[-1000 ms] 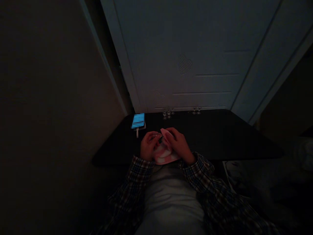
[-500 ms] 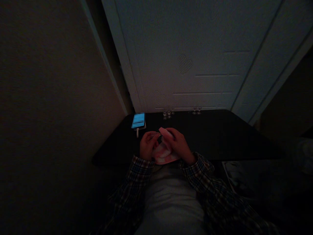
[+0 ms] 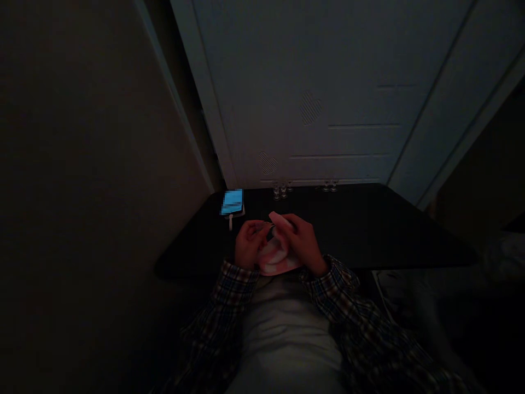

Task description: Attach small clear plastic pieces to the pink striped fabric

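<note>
In the dim head view, my left hand (image 3: 248, 243) is closed around a small clear glass (image 3: 260, 225), whose outline is mostly covered by the fingers. A pink and white cloth (image 3: 277, 264) hangs from my right hand (image 3: 302, 241), which pinches it with one corner sticking up above the thumb. The cloth meets the glass between the two hands, and its lower part drapes down at the table's front edge. Both hands are close together over the near side of the table.
Several small stemmed glasses (image 3: 280, 190) stand at the back of the black table (image 3: 369, 230), with another pair of glasses (image 3: 330, 186) to their right. At the left back lies a device with a lit blue screen (image 3: 232, 202). A white panel (image 3: 348, 82) rises behind.
The cloth's raised corner has shifted slightly to the right and up with my right fingers. My left hand has barely moved, still holding the glass.
</note>
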Demonstrator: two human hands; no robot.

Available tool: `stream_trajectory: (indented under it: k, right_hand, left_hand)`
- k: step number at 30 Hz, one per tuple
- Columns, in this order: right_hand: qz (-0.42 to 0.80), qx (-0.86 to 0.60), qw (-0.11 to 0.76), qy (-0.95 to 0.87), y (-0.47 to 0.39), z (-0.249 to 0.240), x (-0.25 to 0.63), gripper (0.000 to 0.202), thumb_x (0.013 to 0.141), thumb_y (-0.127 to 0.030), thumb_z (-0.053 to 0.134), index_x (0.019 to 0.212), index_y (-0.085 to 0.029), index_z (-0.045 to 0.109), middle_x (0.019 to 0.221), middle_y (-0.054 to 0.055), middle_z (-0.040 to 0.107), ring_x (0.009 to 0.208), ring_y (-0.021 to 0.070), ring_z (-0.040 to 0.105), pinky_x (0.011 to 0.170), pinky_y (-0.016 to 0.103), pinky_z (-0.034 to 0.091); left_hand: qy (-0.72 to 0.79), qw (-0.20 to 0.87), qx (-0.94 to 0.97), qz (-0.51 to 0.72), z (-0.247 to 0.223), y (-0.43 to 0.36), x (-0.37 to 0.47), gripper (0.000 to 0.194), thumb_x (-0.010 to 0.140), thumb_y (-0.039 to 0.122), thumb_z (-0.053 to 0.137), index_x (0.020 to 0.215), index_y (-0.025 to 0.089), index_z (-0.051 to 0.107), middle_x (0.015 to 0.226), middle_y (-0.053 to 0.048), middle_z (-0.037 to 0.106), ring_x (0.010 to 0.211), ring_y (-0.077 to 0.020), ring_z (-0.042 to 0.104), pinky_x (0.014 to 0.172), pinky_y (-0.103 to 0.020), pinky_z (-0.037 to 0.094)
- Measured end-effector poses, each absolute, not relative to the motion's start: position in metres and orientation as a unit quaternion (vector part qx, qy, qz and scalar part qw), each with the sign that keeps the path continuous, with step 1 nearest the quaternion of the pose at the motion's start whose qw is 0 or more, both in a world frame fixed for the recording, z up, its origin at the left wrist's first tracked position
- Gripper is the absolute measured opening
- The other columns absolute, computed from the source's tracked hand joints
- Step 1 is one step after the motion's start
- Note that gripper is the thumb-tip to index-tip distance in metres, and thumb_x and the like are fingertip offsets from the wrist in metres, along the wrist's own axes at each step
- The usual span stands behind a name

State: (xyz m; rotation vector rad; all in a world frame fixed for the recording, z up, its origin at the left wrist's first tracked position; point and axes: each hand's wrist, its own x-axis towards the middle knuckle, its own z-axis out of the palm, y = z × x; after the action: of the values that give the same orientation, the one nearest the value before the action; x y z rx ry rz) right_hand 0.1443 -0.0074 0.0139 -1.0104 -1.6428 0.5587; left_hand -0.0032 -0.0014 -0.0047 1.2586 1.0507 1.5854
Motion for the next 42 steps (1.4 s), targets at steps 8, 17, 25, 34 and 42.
stream_trajectory:
  k: [8, 17, 25, 34, 42]
  right_hand:
    - [0.207, -0.435, 0.528, -0.699, -0.0054, 0.0106, 0.1465, 0.024, 0.087, -0.034, 0.045, 0.095, -0.021, 0.063, 0.088, 0.002, 0.067, 0.079, 0.0166, 0.060, 0.069, 0.025, 0.042]
    - [0.183, -0.450, 0.522, -0.701, -0.0042, 0.0095, 0.1460, 0.023, 0.087, -0.034, 0.046, 0.087, -0.020, 0.064, 0.076, 0.001, 0.065, 0.068, 0.0144, 0.058, 0.061, 0.023, 0.038]
    - [0.177, -0.461, 0.512, -0.703, -0.0046, 0.0100, 0.1465, 0.028, 0.088, -0.039, 0.044, 0.079, -0.020, 0.063, 0.070, -0.001, 0.063, 0.062, 0.0119, 0.054, 0.058, 0.023, 0.036]
    - [0.181, -0.469, 0.530, -0.683, -0.0074, 0.0123, 0.1443, 0.035, 0.086, -0.047, 0.044, 0.071, -0.019, 0.059, 0.062, -0.002, 0.058, 0.058, 0.0111, 0.051, 0.055, 0.022, 0.035]
    - [0.194, -0.463, 0.532, -0.681, -0.0069, 0.0115, 0.1439, 0.031, 0.085, -0.045, 0.046, 0.069, -0.019, 0.054, 0.060, -0.003, 0.055, 0.057, 0.0102, 0.050, 0.053, 0.021, 0.034]
  left_hand:
    - [0.419, 0.416, 0.505, 0.629, -0.0055, -0.0018, -0.0020, 0.030, 0.064, 0.030, 0.071, 0.085, 0.016, 0.055, 0.080, -0.001, 0.062, 0.044, -0.0044, 0.048, 0.038, -0.016, 0.034]
    - [0.414, 0.414, 0.512, 0.629, -0.0044, -0.0029, -0.0007, 0.028, 0.065, 0.028, 0.071, 0.082, 0.017, 0.053, 0.082, -0.001, 0.061, 0.047, -0.0042, 0.049, 0.038, -0.016, 0.036]
    - [0.418, 0.405, 0.511, 0.632, -0.0030, -0.0035, -0.0005, 0.028, 0.065, 0.028, 0.071, 0.081, 0.016, 0.052, 0.079, 0.000, 0.061, 0.045, -0.0039, 0.048, 0.037, -0.016, 0.034]
    - [0.420, 0.411, 0.502, 0.635, -0.0025, -0.0033, -0.0003, 0.028, 0.063, 0.029, 0.072, 0.080, 0.016, 0.053, 0.076, 0.000, 0.062, 0.042, -0.0044, 0.048, 0.036, -0.016, 0.034]
    - [0.419, 0.400, 0.504, 0.641, -0.0030, -0.0026, -0.0024, 0.028, 0.065, 0.030, 0.071, 0.083, 0.016, 0.055, 0.077, -0.001, 0.062, 0.043, -0.0042, 0.048, 0.036, -0.016, 0.034]
